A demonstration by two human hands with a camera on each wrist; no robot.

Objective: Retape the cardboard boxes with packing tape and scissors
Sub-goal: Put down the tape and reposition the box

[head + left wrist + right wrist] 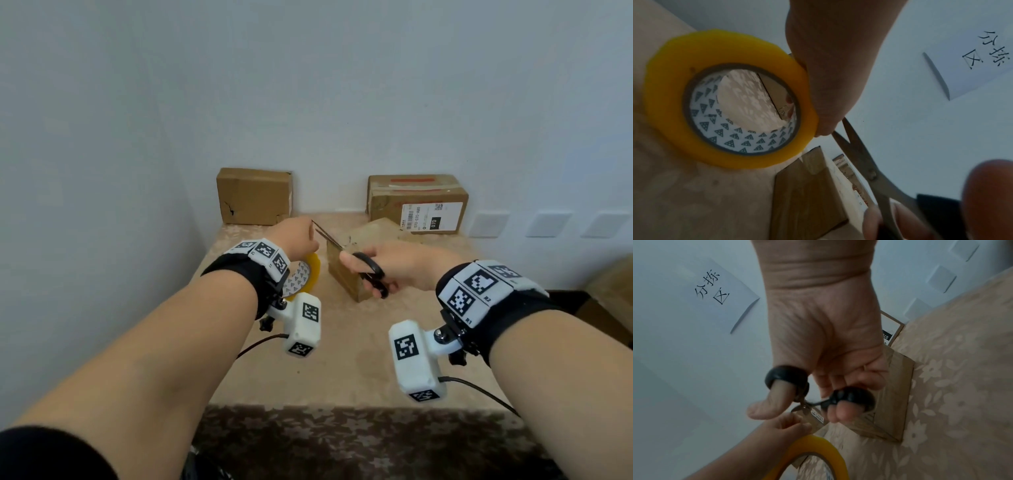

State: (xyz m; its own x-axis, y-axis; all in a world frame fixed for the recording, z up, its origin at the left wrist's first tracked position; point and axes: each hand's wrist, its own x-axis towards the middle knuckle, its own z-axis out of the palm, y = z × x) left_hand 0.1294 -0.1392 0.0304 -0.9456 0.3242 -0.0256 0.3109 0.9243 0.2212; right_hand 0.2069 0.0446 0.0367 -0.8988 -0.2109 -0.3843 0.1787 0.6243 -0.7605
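Note:
My left hand (301,236) has curled fingers and holds the yellow packing tape roll (310,274) by its rim, above the table. In the left wrist view the tape roll (663,97) hangs against the left hand (828,73); the clear strip itself is hard to make out. My right hand (387,267) grips the black-handled scissors (371,274), thumb and fingers through the loops (785,376). The blades (857,151) stand apart in a V right at my left fingertips. A small cardboard box (346,270) sits below the scissors.
Two more cardboard boxes stand against the wall: a plain one (253,197) at back left, a labelled one (416,202) at back right. The floral-patterned table (342,359) ends at a front edge near me. A paper sign (694,293) hangs on the wall.

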